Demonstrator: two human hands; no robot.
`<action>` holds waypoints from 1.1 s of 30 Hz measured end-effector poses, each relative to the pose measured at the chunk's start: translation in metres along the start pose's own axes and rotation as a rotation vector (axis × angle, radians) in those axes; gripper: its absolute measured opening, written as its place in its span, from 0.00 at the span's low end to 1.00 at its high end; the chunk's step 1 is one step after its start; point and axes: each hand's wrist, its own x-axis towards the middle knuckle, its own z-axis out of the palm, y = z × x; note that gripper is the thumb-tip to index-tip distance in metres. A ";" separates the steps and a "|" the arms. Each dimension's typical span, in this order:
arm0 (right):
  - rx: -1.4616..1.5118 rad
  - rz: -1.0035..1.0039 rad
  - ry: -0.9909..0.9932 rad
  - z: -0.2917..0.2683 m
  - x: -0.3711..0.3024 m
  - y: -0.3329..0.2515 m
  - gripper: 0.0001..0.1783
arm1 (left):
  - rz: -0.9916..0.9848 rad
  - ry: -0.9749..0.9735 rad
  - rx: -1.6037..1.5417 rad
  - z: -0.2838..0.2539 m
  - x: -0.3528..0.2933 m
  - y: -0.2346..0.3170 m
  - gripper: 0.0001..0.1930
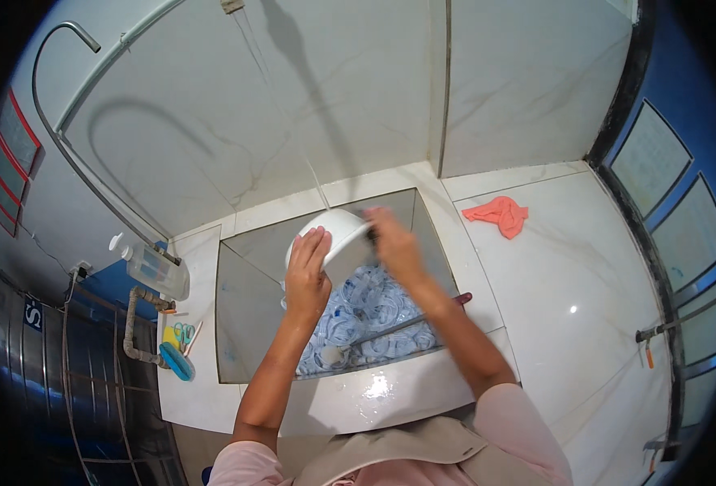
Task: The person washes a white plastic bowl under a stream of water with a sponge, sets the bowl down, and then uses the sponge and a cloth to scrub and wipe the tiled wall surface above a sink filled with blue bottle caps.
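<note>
My left hand holds a white bowl tilted over the sink, its fingers spread along the outer wall. A thin stream of water falls onto the bowl from above. My right hand, smeared by motion, is curled at the bowl's right rim. Something small and dark shows between it and the bowl, too blurred to name. Below both hands, a heap of wet blue-and-white cloth lies in the grey sink. Across the cloth rests a long thin rod with a dark red end at the right.
On the left ledge are a clear jug, scissors, a blue brush and a bent pipe. An orange cloth lies on the right counter. A curved metal spout rises at the left wall.
</note>
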 end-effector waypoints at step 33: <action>0.369 0.705 -0.913 0.076 0.149 -0.001 0.08 | -1.087 -0.266 -1.103 -0.039 -0.018 -0.166 0.22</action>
